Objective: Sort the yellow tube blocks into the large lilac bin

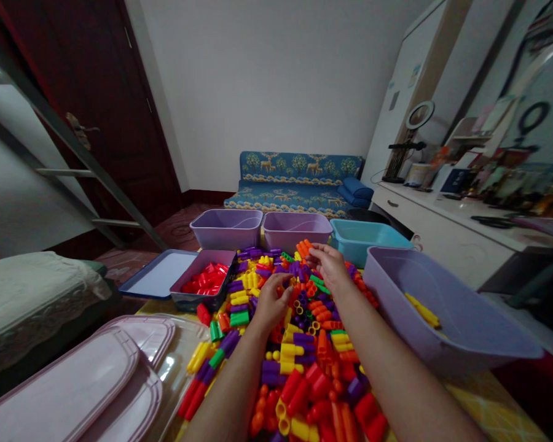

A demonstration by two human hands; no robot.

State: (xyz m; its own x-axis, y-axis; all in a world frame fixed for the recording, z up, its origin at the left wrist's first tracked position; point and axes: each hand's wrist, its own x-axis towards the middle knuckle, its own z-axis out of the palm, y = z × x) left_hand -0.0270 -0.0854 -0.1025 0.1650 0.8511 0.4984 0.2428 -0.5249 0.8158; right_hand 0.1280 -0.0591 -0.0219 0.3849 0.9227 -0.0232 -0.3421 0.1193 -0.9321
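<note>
A wide heap of plastic building pieces in red, orange, yellow, purple and green covers the table in front of me. My right hand is raised over the far part of the heap. Its thumb and fingers pinch an orange building piece with rounded tube shapes. My left hand reaches low over the middle of the heap, thumb and fingers apart. No held piece shows in it, though its fingertips are close to yellow and purple pieces.
Two purple bins and a teal bin line the far edge. At right, a larger purple bin contains yellow pieces. A box of red pieces stands left, near a white-and-blue lid. Pink lids lie front left.
</note>
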